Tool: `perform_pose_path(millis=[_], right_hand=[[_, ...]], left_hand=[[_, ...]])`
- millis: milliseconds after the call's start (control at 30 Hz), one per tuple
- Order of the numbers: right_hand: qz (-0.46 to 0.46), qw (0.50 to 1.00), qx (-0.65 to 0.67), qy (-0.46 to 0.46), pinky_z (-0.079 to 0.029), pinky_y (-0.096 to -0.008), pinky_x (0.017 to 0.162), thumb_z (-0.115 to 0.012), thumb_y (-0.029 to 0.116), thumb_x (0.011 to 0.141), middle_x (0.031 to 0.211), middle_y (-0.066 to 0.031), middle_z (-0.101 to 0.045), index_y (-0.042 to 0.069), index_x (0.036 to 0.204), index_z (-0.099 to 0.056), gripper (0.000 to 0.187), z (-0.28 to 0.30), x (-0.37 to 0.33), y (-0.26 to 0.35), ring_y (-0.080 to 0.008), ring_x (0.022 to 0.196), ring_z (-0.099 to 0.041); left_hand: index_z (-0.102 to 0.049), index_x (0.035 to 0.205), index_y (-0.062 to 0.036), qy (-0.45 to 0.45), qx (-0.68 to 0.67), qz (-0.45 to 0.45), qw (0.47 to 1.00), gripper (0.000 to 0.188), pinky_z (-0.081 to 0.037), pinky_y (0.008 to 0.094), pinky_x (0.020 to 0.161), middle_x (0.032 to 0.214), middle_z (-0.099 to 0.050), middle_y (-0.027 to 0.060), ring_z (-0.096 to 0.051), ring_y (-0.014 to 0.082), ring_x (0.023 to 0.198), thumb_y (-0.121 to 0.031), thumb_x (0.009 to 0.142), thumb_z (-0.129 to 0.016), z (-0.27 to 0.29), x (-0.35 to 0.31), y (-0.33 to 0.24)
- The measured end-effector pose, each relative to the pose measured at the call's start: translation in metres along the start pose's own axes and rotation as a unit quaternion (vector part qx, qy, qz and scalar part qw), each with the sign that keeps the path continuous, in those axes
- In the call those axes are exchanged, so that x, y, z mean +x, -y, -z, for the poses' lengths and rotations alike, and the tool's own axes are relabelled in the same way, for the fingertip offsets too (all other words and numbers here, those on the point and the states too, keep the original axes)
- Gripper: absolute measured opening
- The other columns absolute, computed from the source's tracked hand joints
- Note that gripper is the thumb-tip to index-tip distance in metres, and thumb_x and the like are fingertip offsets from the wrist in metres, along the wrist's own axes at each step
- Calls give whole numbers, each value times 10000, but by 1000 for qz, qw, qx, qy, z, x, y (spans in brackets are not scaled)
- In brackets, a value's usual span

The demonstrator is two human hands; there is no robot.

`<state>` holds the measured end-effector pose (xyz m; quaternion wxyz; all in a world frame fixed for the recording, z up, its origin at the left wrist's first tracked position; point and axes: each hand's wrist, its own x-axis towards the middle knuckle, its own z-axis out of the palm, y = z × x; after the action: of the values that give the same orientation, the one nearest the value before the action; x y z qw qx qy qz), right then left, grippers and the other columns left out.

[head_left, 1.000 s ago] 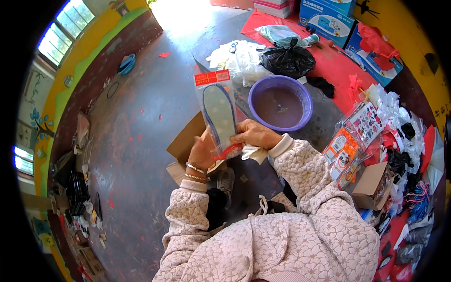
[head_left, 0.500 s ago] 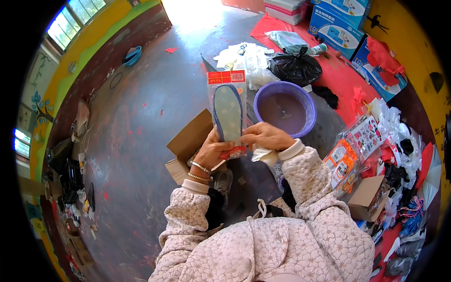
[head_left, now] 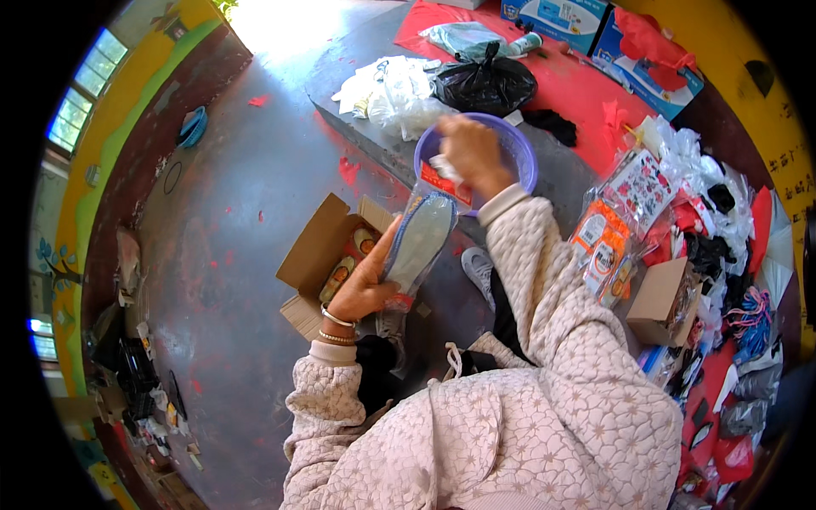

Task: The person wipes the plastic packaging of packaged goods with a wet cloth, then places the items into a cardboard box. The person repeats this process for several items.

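Note:
My left hand [head_left: 365, 285] grips a pair-shaped grey insole with blue edging [head_left: 422, 231], sealed in a clear plastic sleeve with a red header. The sleeve tilts up to the right. Over the near side of a purple basin [head_left: 531, 170] is my right hand [head_left: 472, 153], slightly blurred, its fingers closed on a white cloth [head_left: 444, 169]. The cloth shows beside the red header; whether it touches the sleeve I cannot tell. My right hand and forearm hide much of the basin's inside.
An open cardboard box [head_left: 310, 246] with packaged goods stands left of my feet. Beyond the basin lie a black plastic bag [head_left: 486, 85] and white bags [head_left: 391, 89]. At right are a small carton [head_left: 661, 297], orange packets [head_left: 599, 246] and heaped plastic bags [head_left: 701, 212].
My right hand has left the sleeve's lower edge and moved up, away from me, to the basin with the cloth. My left hand has lowered slightly and tilted the sleeve rightward. The view has shifted.

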<state>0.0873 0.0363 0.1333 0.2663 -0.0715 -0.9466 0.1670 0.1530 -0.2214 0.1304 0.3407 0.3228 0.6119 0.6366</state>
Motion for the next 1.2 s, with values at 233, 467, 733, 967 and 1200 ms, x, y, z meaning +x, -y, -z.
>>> perform_pose_path(millis=[233, 467, 733, 967, 1200], right_hand=[[-181, 959, 152, -157, -496, -407, 637, -567, 165, 791, 773, -132, -651, 97, 810, -639, 101, 50, 6, -10, -303, 730, -637], [333, 926, 162, -69, -487, -331, 553, -592, 114, 635, 740, -73, -586, 92, 813, -594, 179, -2, -66, 102, -232, 652, -597], [-123, 977, 82, -151, -485, -392, 626, -533, 146, 812, 873, -115, -622, 81, 888, -603, 122, 1, 0, -22, -303, 786, -610], [311, 925, 215, -31, -485, -345, 578, -585, 108, 722, 788, -70, -616, 94, 881, -632, 166, 14, -62, 96, -260, 683, -613], [-217, 890, 401, 14, -471, -271, 558, -628, 130, 804, 683, -40, -625, 20, 881, -629, 134, -8, -4, -26, -129, 640, -599]], left_hand=[[-97, 1442, -82, -75, -183, 22, 980, 959, -299, 300, 1007, 1409, -286, 102, -371, 208, 1234, 164, 596, -478, 7, 6, -2], [-397, 1275, -16, -102, -89, 56, 989, 665, -454, 345, 893, 1130, -556, 109, -560, 227, 1038, 100, 641, -560, 13, -3, 17], [-324, 1322, -3, -120, -326, 35, 937, 734, -461, 372, 898, 1162, -539, 140, -585, 234, 1018, 130, 643, -569, 14, 1, 2], [-343, 1304, -7, -145, -340, 47, 928, 651, -486, 377, 870, 1148, -542, 136, -586, 257, 1010, 124, 694, -530, 13, 3, 14], [-286, 1330, 22, -115, -406, -70, 904, 733, -524, 392, 855, 1247, -473, 196, -526, 316, 1113, 113, 644, -525, 23, -10, 5]])
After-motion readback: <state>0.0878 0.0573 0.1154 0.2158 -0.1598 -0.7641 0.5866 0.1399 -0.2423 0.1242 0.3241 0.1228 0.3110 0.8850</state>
